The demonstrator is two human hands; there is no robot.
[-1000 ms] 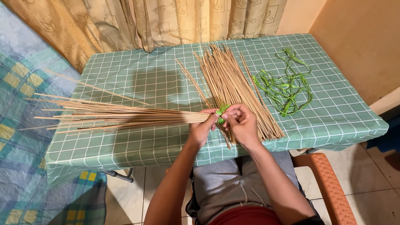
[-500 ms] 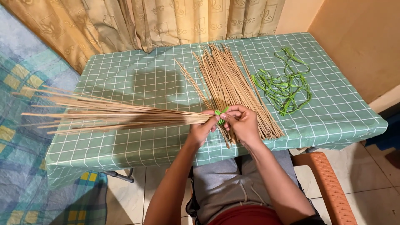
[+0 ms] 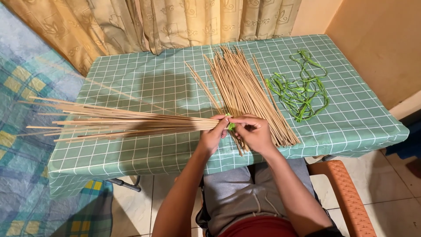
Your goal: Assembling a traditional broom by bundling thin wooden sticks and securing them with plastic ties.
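The left hand (image 3: 212, 136) is clenched around a bundle of thin sticks (image 3: 123, 120) fanning toward nine o'clock over the table (image 3: 144, 83), while the right hand (image 3: 254, 131) pinches a green strip (image 3: 230, 126) (wrapped at the bundle's gripped end).

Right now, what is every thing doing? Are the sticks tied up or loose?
Left hand: shut on the bundle of sticks.
Right hand: pinching the green strip at the bundle's end.
Bundle of sticks: gathered at one end, fanned out at the other.
Green strip: at the gripped end; tied or not, cannot tell.
Loose sticks: lying flat on the table.
Pile of green strips: loose, tangled.
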